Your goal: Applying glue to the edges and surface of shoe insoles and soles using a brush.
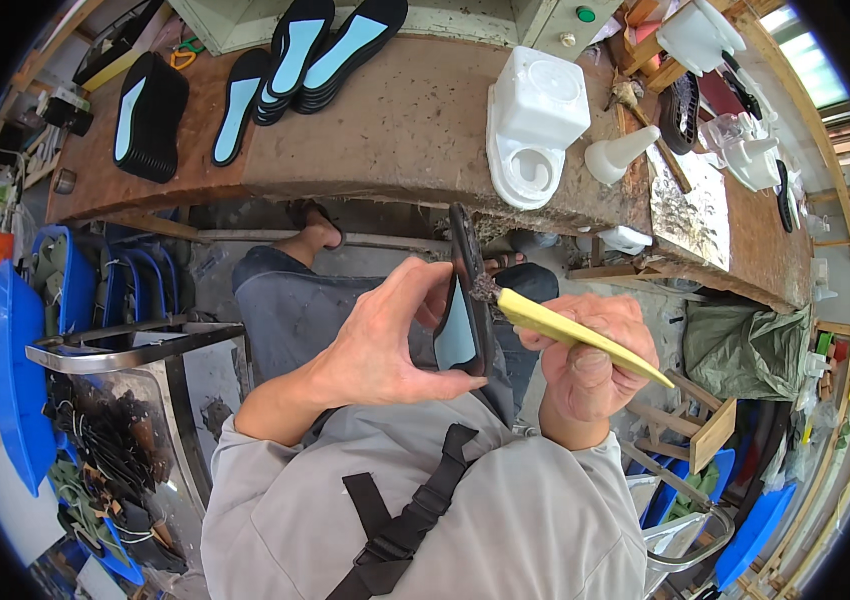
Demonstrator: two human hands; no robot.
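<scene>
My left hand [385,340] grips a black shoe sole [457,335] by its edges, thumb on one side and fingers on the other. The sole stands on edge above my lap, its light blue inner face turned toward my left palm. In my right hand [600,360] is a brush [560,320] with a flat yellow handle, pinched between thumb and fingers. Its dark, clotted bristle end meets the sole's outer side, around the middle of its length. The sole's far end rises near the bench's front edge.
Across the front runs a brown workbench [395,130] bearing stacked soles [150,120] and more soles [295,60]. To the right are a white plastic container [540,110], a white nozzle-shaped piece [623,155] and stained paper [690,210]. A metal-framed stand [135,345] and blue bins [20,370] flank my left side.
</scene>
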